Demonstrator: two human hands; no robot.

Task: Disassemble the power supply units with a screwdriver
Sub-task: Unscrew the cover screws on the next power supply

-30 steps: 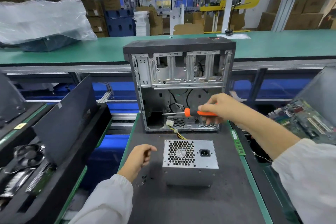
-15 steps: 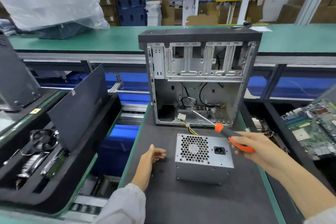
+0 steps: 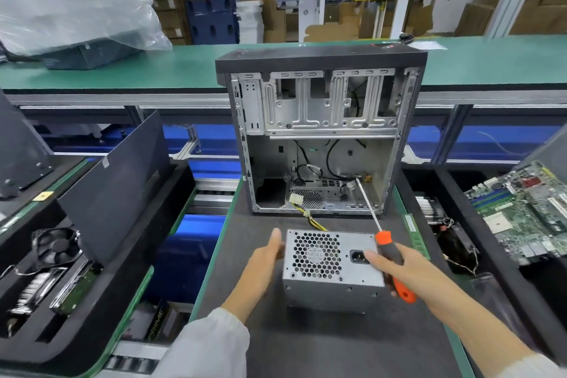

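While the grey perforated-metal power supply unit (image 3: 333, 267) rests on the dark mat before the open case, it is flanked by the unclenched left hand (image 3: 260, 267); the orange-and-black-handled screwdriver (image 3: 389, 250), gripped by the right hand (image 3: 408, 273), could slip and scratch the housing.

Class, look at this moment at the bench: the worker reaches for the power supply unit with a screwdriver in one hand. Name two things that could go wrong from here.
1. The right hand reaches for the power supply unit while holding the screwdriver; its long shaft points at the open computer case and could snag the loose cables inside.
2. The unit's yellow wires trail toward the case; lifting it may tug them.
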